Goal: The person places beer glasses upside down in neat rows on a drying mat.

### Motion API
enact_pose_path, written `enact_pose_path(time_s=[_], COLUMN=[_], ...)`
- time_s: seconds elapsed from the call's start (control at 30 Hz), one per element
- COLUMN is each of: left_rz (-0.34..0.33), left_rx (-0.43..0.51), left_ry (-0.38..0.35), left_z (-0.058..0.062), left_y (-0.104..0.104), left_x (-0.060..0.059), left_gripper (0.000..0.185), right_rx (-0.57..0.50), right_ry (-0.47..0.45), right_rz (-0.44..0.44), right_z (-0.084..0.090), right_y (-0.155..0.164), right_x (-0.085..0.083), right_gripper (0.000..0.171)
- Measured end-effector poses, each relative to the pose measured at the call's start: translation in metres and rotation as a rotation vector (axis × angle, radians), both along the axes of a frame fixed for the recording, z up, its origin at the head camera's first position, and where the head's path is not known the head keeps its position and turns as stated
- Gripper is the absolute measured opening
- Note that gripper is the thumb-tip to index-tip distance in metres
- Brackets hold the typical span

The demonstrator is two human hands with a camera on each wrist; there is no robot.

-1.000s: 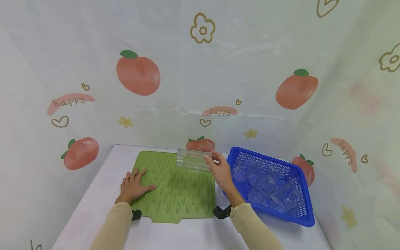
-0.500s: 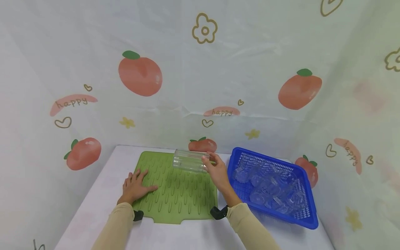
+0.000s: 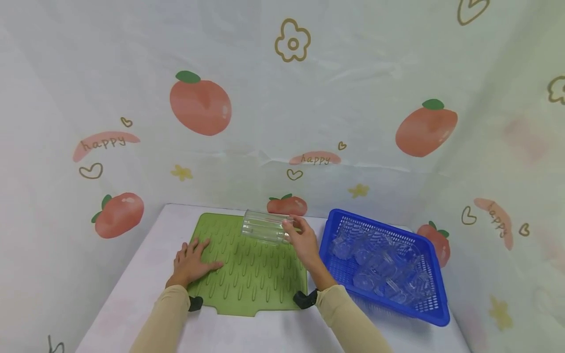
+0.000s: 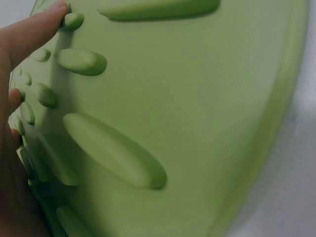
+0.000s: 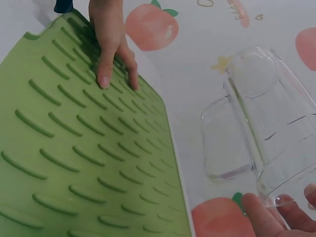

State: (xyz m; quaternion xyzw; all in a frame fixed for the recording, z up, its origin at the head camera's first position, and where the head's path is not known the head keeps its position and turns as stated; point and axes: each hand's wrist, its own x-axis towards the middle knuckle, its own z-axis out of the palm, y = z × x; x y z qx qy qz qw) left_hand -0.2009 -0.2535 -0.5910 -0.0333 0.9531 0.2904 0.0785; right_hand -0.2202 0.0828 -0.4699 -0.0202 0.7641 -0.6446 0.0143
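Two hands at work over a white table [image 3: 132, 279]. Right hand [image 3: 303, 244]: fingers and thumb curled round the rim end of a clear glass [image 3: 264, 227], which it holds on its side in the air above the far edge of the mat [image 3: 251, 274], base pointing left. In the right wrist view the fingertips [image 5: 261, 215] pinch the glass's rim, and the glass shows straight ribbed walls. Left hand [image 3: 191, 263]: flat on the mat's near left part, fingers spread and straight, pressing, gripping nothing; the left wrist view shows a finger lying against the mat's raised ridges. Mat: green, ribbed with rows of short ridges, lying flat on the table. Basket [image 3: 430, 306]: blue, perforated, just right of the mat, holding a heap of clear glasses [image 3: 379, 267]. One black clip [image 3: 195, 303] sits at the mat's near left corner, another [image 3: 302, 299] at its near right corner by the right wrist. Backdrop [image 3: 282, 122]: pale cloth printed with peaches, flowers and the word "happy".
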Motion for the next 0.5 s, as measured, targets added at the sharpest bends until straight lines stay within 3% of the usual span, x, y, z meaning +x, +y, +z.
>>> enact_pose_path(time_s=[0.17, 0.5], left_rz=[0.004, 0.002], left_rx=[0.013, -0.001], left_ry=[0.039, 0.011], left_z=[-0.006, -0.007], left_y=[-0.004, -0.002], left_x=[-0.001, -0.003], left_gripper=[0.108, 0.109], right_rx=[-0.017, -0.082], right_ry=[-0.031, -0.023], right_rz=[0.017, -0.012], right_z=[0.009, -0.032], right_y=[-0.007, -0.015], right_x=[0.003, -0.013], right_gripper=[0.05, 0.06])
